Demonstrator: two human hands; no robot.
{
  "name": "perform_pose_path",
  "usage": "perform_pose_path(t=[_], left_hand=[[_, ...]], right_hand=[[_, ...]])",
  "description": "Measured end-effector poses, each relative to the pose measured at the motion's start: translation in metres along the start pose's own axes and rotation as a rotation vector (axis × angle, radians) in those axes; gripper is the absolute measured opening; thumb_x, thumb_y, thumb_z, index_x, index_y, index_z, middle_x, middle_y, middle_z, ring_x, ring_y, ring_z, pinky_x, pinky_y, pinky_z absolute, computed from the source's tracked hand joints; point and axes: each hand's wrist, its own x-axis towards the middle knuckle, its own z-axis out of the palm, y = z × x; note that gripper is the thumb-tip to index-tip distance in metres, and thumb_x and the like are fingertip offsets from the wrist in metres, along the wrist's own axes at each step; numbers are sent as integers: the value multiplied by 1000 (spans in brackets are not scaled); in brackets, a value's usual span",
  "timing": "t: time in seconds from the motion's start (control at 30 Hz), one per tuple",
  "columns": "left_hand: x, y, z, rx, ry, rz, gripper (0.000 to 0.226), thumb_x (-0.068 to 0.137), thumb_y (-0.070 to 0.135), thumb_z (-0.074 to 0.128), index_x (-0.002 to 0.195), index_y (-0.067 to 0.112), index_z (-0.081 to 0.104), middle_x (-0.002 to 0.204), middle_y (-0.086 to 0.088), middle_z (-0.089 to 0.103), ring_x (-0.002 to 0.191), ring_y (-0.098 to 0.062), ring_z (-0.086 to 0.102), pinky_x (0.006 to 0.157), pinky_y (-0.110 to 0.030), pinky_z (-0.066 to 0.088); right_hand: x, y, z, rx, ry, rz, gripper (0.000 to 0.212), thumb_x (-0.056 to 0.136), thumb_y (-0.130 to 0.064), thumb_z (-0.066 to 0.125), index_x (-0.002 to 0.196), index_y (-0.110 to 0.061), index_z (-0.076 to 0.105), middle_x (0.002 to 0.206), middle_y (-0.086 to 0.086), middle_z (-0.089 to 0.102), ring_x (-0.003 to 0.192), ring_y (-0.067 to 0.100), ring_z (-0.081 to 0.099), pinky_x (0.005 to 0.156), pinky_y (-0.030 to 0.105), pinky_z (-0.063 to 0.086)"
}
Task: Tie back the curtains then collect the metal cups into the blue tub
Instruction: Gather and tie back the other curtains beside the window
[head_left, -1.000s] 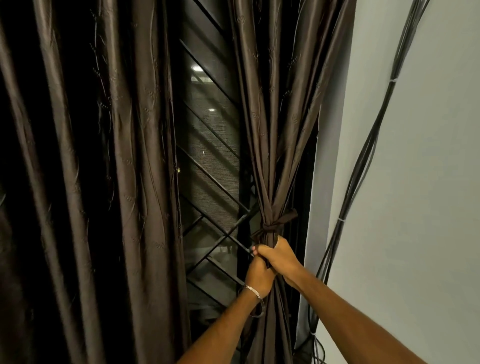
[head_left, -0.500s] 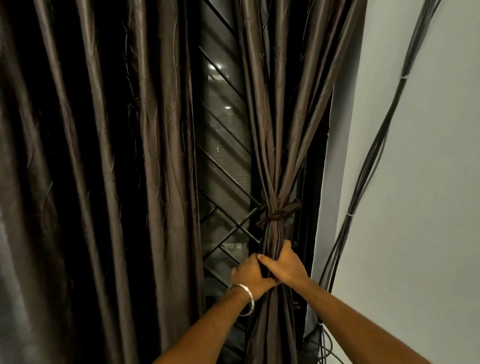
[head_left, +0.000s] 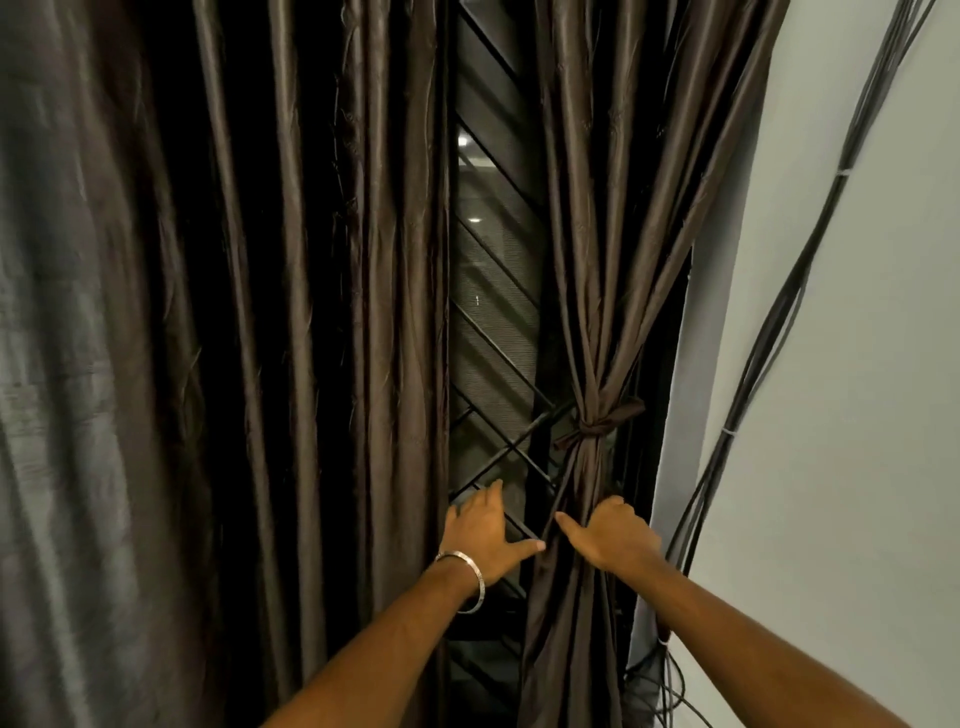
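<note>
One curtain (head_left: 587, 218) is gathered and knotted with its tie-back (head_left: 597, 423) beside the wall; the left curtain (head_left: 311, 312) hangs loose. The left hand (head_left: 480, 535) is spread and holds nothing; the right hand (head_left: 613, 535) rests on the tied folds, fingers curled behind them, grasp unclear. Next likely comes bunching the loose panel; cups and tub are out of view
</note>
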Motion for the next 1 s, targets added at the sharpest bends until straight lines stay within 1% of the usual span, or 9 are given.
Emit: perform_pose_path(t=[0.07, 0.13, 0.23, 0.37, 0.5, 0.67, 0.73, 0.87, 1.0], left_hand=[[-3, -9, -8, -7, 20, 31, 107, 75, 73, 60, 154, 16, 17, 157, -3, 31, 145, -20, 27, 119, -44, 19], [-7, -22, -14, -4, 26, 59, 105, 76, 73, 59, 154, 16, 19, 156, -2, 32, 144, -20, 28, 119, -44, 20], [-13, -43, -26, 6, 30, 115, 99, 79, 69, 58, 153, 17, 20, 155, -3, 32, 144, -20, 29, 118, -42, 22], [-24, -70, -40, 6, 66, 199, 88, 83, 62, 60, 151, 17, 27, 151, -3, 38, 140, -21, 34, 117, -38, 25], [-37, -95, -54, -47, 115, 284, 76, 86, 56, 59, 147, 18, 36, 146, -1, 45, 135, -20, 42, 113, -33, 31], [-54, -120, -78, -110, 297, 374, 49, 91, 44, 57, 132, 19, 53, 130, 3, 59, 121, -14, 53, 105, -27, 38], [-58, -129, -88, -113, 390, 403, 36, 90, 39, 57, 121, 19, 59, 119, 5, 64, 113, -12, 58, 101, -26, 42], [-63, -146, -109, -88, 557, 414, 23, 89, 32, 60, 109, 22, 63, 113, 8, 63, 112, -7, 55, 98, -24, 41], [-63, -164, -120, -24, 611, 327, 22, 84, 20, 68, 106, 23, 63, 116, 4, 56, 110, -13, 52, 91, -28, 45]], right_hand=[[-4, -4, -4, -124, -28, -18, 109, 79, -86, 33, 140, 3, 41, 127, 13, 61, 109, 30, 63, 86, 40, 54], [-10, -11, -7, -233, -40, -77, 99, 79, -87, 26, 120, -4, 62, 113, 9, 67, 98, 27, 66, 82, 39, 55], [-24, -29, -5, -420, -17, -108, 87, 83, -84, 24, 101, -12, 69, 99, 6, 69, 91, 26, 67, 81, 38, 57], [-44, -55, 0, -600, 14, -133, 80, 89, -77, 25, 103, -11, 68, 97, 7, 70, 87, 26, 68, 77, 39, 59], [-61, -86, 11, -583, 47, -129, 72, 90, -72, 32, 103, -11, 69, 94, 7, 70, 84, 27, 68, 74, 40, 60], [-75, -134, 16, -551, 110, -165, 67, 93, -68, 34, 107, -11, 67, 102, 7, 70, 91, 25, 68, 76, 34, 56], [-80, -153, 15, -518, 139, -183, 67, 93, -68, 34, 111, -11, 63, 106, 6, 69, 94, 24, 67, 70, 31, 51], [-79, -181, 11, -410, 227, -213, 71, 91, -70, 36, 122, -9, 56, 113, 7, 67, 100, 26, 66, 71, 34, 50], [-70, -194, 8, -351, 298, -275, 69, 93, -65, 40, 130, -7, 47, 118, 9, 65, 104, 29, 65, 75, 37, 52]])
